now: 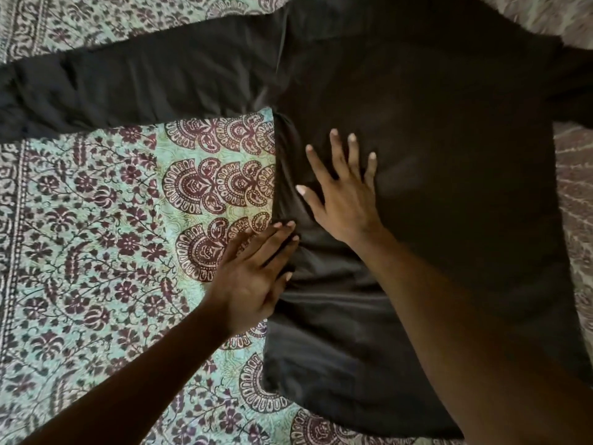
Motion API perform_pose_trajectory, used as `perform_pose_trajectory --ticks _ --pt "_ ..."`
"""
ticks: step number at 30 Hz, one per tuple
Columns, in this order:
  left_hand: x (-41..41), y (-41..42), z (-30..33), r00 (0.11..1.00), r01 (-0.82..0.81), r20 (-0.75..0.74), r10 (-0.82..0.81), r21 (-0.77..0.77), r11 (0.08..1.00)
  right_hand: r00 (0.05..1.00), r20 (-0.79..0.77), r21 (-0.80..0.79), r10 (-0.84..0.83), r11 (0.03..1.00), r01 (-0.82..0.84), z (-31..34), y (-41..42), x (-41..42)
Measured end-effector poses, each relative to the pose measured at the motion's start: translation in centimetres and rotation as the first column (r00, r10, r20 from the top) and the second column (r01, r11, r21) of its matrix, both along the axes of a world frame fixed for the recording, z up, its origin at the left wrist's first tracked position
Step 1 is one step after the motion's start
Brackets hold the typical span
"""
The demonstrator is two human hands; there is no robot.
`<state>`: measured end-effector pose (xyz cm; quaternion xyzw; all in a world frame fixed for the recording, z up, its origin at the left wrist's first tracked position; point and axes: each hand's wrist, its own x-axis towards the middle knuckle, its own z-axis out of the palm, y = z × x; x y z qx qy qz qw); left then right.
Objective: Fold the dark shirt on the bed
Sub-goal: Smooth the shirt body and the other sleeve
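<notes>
The dark shirt (449, 155) lies spread flat on the bed, its body running down the middle and right. One long sleeve (128, 88) stretches out to the left. My right hand (343, 191) presses flat on the shirt's body near its left side, fingers spread and straight. My left hand (256, 277) lies at the shirt's left side edge, fingers straight, fingertips touching the wrinkled fabric there. The shirt's right sleeve runs out of view at the right edge.
A patterned bedspread (96, 236) in green, white and maroon covers the bed to the left and below the shirt. More of it shows along the top and right edges.
</notes>
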<state>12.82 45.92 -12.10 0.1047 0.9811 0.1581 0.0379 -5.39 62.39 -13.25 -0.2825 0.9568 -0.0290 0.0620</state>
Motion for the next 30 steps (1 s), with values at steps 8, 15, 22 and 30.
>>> perform_pose_trajectory --ticks 8,15,22,30 --pt "0.3 -0.4 0.3 0.998 -0.039 -0.04 0.039 0.008 0.999 0.997 -0.011 0.039 0.077 0.996 -0.076 0.2 0.5 -2.0" --pt "-0.1 -1.0 0.8 0.997 0.012 -0.075 -0.013 -0.011 1.0 0.99 -0.014 0.041 0.139 0.99 -0.138 0.3 -0.4 0.3" --pt "0.2 -1.3 0.7 0.995 0.024 -0.103 -0.016 0.074 0.997 0.988 0.008 0.014 -0.151 0.988 0.151 0.2 -0.9 -0.5" --pt "-3.8 -0.4 2.6 0.979 -0.153 -0.114 0.167 0.124 0.98 0.983 0.129 0.011 0.13 0.991 -0.132 1.9 4.5 17.8"
